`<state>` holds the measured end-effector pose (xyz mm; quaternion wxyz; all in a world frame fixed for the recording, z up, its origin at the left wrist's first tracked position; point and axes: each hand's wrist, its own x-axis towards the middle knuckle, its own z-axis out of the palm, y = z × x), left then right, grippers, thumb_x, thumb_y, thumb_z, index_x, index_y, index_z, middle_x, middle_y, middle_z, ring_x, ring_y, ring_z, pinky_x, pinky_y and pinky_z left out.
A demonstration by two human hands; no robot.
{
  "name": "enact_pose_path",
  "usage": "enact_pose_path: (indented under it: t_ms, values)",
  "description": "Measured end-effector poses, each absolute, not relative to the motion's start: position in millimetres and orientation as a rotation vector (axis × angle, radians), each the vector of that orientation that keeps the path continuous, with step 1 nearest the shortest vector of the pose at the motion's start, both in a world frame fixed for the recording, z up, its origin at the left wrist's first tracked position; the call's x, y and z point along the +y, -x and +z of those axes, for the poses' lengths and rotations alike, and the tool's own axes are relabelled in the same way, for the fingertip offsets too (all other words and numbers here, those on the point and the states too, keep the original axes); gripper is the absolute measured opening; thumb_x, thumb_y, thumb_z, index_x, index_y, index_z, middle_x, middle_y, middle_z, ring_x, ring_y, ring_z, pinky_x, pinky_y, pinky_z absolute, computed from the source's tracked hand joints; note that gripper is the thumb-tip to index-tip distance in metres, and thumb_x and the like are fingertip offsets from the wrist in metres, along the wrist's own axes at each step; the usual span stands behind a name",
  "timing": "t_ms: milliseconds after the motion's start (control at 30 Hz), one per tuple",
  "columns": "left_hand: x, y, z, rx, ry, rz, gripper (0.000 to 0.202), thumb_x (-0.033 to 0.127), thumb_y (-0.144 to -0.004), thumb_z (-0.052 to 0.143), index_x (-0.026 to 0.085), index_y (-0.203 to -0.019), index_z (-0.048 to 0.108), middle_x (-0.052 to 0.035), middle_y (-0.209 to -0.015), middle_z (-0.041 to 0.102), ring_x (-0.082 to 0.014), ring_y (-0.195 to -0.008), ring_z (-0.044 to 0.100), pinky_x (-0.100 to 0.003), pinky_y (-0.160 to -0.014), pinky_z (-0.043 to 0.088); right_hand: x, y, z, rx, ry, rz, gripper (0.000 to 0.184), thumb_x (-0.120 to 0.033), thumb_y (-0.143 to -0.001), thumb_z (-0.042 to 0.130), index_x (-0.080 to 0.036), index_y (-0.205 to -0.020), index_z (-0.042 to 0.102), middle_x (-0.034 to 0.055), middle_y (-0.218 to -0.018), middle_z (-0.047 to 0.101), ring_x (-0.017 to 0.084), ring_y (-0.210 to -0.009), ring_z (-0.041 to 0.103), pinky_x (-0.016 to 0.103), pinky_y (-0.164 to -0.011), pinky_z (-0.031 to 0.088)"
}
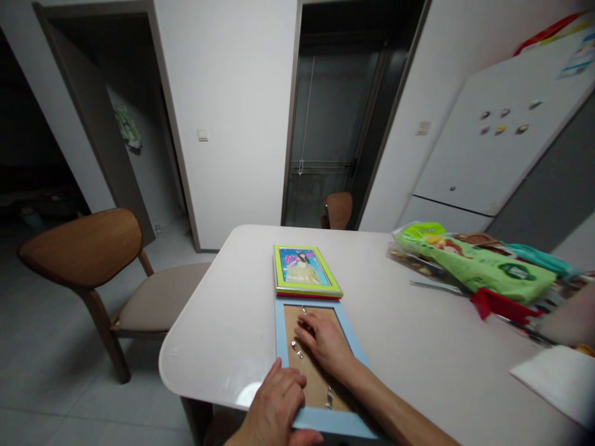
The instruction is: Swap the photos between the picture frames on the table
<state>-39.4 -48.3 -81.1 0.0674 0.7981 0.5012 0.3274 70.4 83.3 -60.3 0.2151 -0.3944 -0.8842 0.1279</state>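
Note:
A light-blue picture frame [281, 334] lies face down at the table's near edge, its brown backing board [316, 378] upward. My left hand [279, 399] grips the frame's near left corner, the thumb at the near edge. Bent over the far part of the board, my right hand [325, 344] has its fingers drawn together; whatever is under the fingertips is hidden. Just beyond them shows a metal clip [304, 310]. Another clip [296, 350] sits at the board's left side, and a third clip [330, 397] near its close end.
Touching the blue frame's far end is a stack of frames, a green one [332, 275] with a princess picture on top. To the right lie green packaging [506, 272], a red object [504, 306] and white paper [558, 378]. A wooden chair [88, 254] stands left of the table [223, 328].

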Motion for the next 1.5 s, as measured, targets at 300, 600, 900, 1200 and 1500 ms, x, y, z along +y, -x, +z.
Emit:
enact_pose_path:
  t_ms: [300, 600, 900, 1200, 1500]
  values:
    - [-50, 43, -74, 1.460, -2.384, 0.973, 0.033, 0.050, -0.070, 0.052, 0.018, -0.080, 0.050, -0.0094, -0.096, 0.058, -0.0204, -0.095, 0.052, -0.044, -0.094, 0.028, 119, -67, -72, -2.407, 1.254, 0.285, 0.025, -0.025, -0.077, 0.041, -0.020, -0.087, 0.063, 0.0070, -0.085, 0.055, 0.019, -0.081, 0.046, 0.030, -0.073, 0.034]
    - [-51, 41, -70, 1.480, -2.301, 0.971, 0.031, 0.047, -0.068, 0.056, 0.017, -0.076, 0.049, -0.0087, -0.094, 0.058, -0.0191, -0.092, 0.052, -0.044, -0.095, 0.026, 65, -126, -38, -2.707, 0.834, 0.722, 0.027, -0.019, -0.064, 0.054, -0.027, -0.088, 0.063, 0.0028, -0.121, 0.043, 0.019, -0.112, 0.035, 0.034, -0.093, 0.026]
    - [-51, 41, -69, 1.523, -2.235, 0.923, 0.029, 0.041, -0.062, 0.063, 0.018, -0.076, 0.050, -0.0073, -0.097, 0.057, -0.0196, -0.094, 0.051, -0.045, -0.095, 0.026, 46, -131, -51, -2.593, 0.915, 0.746, 0.018, -0.028, -0.067, 0.054, -0.027, -0.081, 0.064, 0.0034, -0.120, 0.045, 0.022, -0.113, 0.034, 0.040, -0.095, 0.024]
    - [-52, 39, -58, 1.590, -1.883, 1.147, 0.025, 0.021, -0.068, 0.056, 0.018, -0.092, 0.048, -0.0096, -0.113, 0.048, -0.0209, -0.105, 0.044, -0.036, -0.089, 0.035, 54, -123, -51, -2.458, 1.168, 0.498, 0.036, -0.020, -0.061, 0.049, -0.018, -0.096, 0.058, 0.0074, -0.091, 0.056, 0.020, -0.088, 0.049, 0.030, -0.081, 0.036]
    - [-22, 50, -42, 1.259, -0.881, 1.602, 0.037, 0.028, -0.073, 0.050, 0.015, -0.103, 0.035, -0.0065, -0.086, 0.062, -0.0178, -0.076, 0.060, -0.028, -0.065, 0.047, 38, -108, -18, -2.360, 0.986, 0.551, 0.032, -0.028, -0.067, 0.050, -0.021, -0.098, 0.055, 0.0065, -0.099, 0.055, 0.019, -0.092, 0.049, 0.030, -0.081, 0.039]
